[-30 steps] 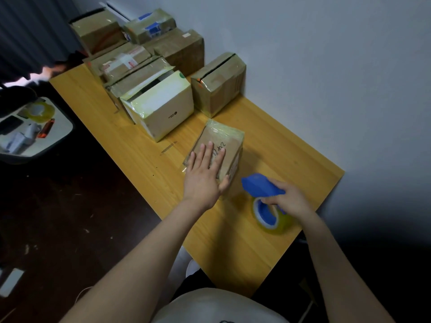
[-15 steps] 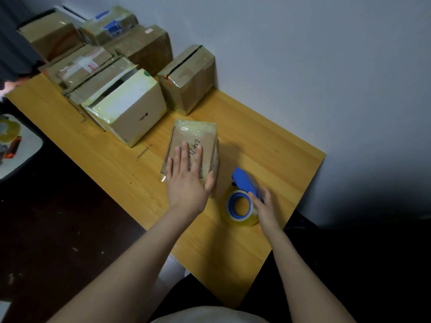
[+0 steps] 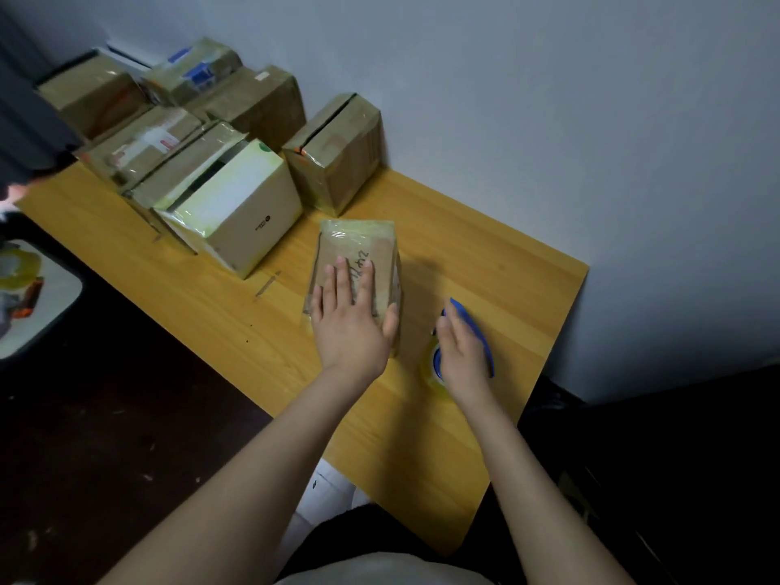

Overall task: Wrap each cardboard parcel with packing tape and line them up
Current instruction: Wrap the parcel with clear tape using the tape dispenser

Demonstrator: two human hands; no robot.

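A small cardboard parcel [image 3: 358,242], wrapped in clear tape and with handwriting on top, lies on the wooden table [image 3: 485,263]. My left hand [image 3: 350,327] presses flat on its top, fingers straight, with the thumb down its right side. Just to the right, a blue tape dispenser [image 3: 475,327] with a yellowish roll [image 3: 428,373] sits on the table. My right hand [image 3: 462,356] rests on top of the dispenser with its fingers stretched out. It hides most of the roll.
Several taped parcels stand at the back left: a white-topped box [image 3: 240,213], a brown box [image 3: 337,154] against the wall, and a stack [image 3: 147,141] behind them. A tray [image 3: 50,297] with tape rolls sits left, below the table. The table's right edge is near the dispenser.
My right hand has lowered the tape dispenser onto the table beside the parcel and loosened its hold, fingers now extended. My left hand has stayed flat on the parcel.
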